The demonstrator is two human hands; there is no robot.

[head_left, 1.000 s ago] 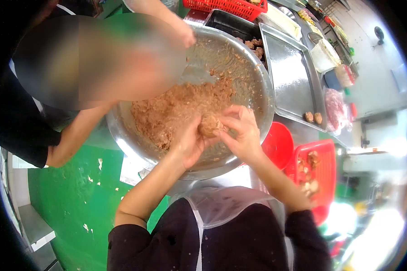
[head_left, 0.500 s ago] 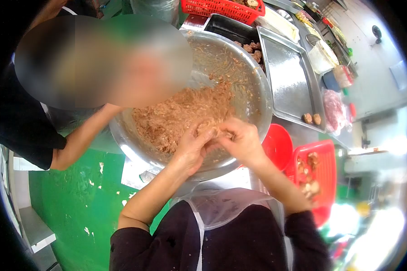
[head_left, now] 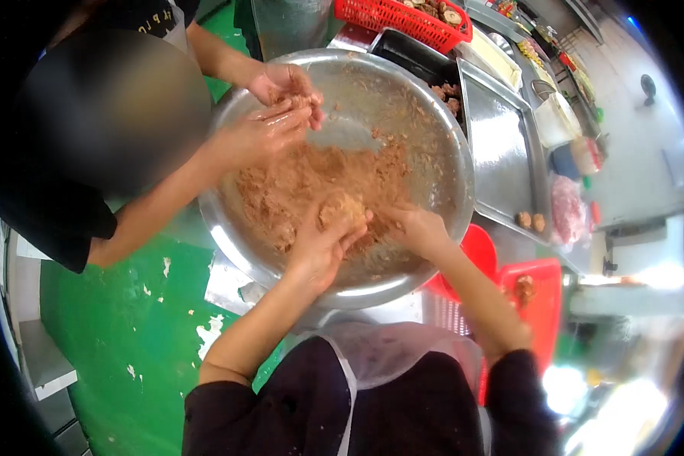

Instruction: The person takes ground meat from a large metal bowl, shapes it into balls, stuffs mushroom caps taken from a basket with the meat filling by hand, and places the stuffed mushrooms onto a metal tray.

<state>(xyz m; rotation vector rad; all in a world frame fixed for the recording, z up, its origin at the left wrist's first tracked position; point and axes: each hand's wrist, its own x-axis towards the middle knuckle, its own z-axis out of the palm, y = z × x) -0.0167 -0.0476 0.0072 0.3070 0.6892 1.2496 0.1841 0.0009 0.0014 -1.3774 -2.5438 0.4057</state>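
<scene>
A large steel bowl (head_left: 463, 182) holds a brown minced meat mixture (head_left: 304, 178). Low in the bowl, my left hand (head_left: 323, 247) is closed around a round, pale brown mushroom cap (head_left: 340, 210), thumb across its near side. To its right, my right hand (head_left: 418, 232) has its fingertips down at the edge of the mixture. Those fingers are blurred and partly hidden, so their grip is unclear. Across the bowl, a co-worker's two hands (head_left: 277, 121) are together around a lump of the meat.
Right of the bowl lies a metal tray (head_left: 501, 137) with two small lumps (head_left: 530, 221) at its near end. Behind it, a dark tray (head_left: 410, 57) holds more lumps. Mushrooms fill a red basket (head_left: 403, 21). A red bowl (head_left: 475, 254) and red basket (head_left: 543, 304) stand near my right arm.
My right hand has left the mushroom cap and moved right, down to the meat mixture. My left hand still holds the cap. The co-worker's hands now show above the bowl; the view has shifted slightly.
</scene>
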